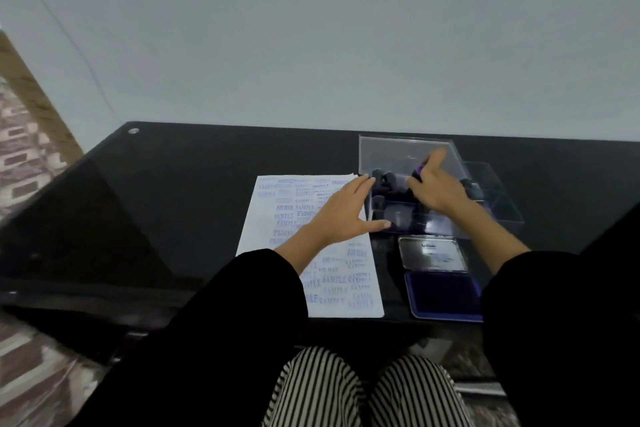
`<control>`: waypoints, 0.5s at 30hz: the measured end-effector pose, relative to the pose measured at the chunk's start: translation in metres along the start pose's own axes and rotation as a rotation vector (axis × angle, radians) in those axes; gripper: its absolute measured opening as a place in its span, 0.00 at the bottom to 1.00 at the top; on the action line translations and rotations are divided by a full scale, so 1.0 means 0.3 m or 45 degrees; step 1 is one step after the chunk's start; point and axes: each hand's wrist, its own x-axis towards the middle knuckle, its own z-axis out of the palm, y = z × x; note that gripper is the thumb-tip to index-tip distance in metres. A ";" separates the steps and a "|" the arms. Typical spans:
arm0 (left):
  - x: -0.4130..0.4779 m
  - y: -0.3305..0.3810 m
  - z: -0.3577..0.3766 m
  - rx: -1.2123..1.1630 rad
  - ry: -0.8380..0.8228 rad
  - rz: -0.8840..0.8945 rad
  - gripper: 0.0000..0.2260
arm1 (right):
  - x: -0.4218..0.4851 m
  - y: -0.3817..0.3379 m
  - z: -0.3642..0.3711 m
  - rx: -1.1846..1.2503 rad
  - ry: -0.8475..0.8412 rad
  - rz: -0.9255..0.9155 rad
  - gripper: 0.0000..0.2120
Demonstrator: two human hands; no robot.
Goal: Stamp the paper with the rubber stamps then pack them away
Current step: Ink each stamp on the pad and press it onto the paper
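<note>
Paper (266, 218) lies flat on the dark glass bench (173, 184), already covered in blue prints, so I judge stamping is done and packing is underway. The left forearm crosses the sheet: fresh ink could smear, or the sleeve could drag the sheet toward the near edge. Clear box (398, 152) sits just right of the paper's far corner. Glass is slick, so a push from inside could make it skate. Left hand (337, 215) guards against that, fingers straight and spread, tips touching the box's left wall and holding nothing. Ink pad (443, 295) is open, its lid (431, 253) folded back toward the box, with the right sleeve close beside it, so there's a risk of ink on the cuff. Right hand (438, 191) is inside the box, fingers apparently pinching a stamp (419, 172) with a purple face; it's blurred. That wet face could mark the walls or the other stamps (384, 180) if it's set down carelessly.
</note>
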 end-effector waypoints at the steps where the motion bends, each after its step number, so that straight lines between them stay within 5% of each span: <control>1: 0.012 0.013 0.013 0.022 -0.012 0.012 0.40 | -0.001 0.014 -0.002 -0.009 -0.062 -0.009 0.16; 6: 0.047 0.030 0.060 0.110 -0.036 0.028 0.43 | -0.003 0.048 0.012 0.013 -0.228 -0.088 0.16; 15: 0.058 0.005 0.093 0.177 -0.077 0.033 0.46 | 0.008 0.045 0.061 -0.252 -0.026 -0.113 0.15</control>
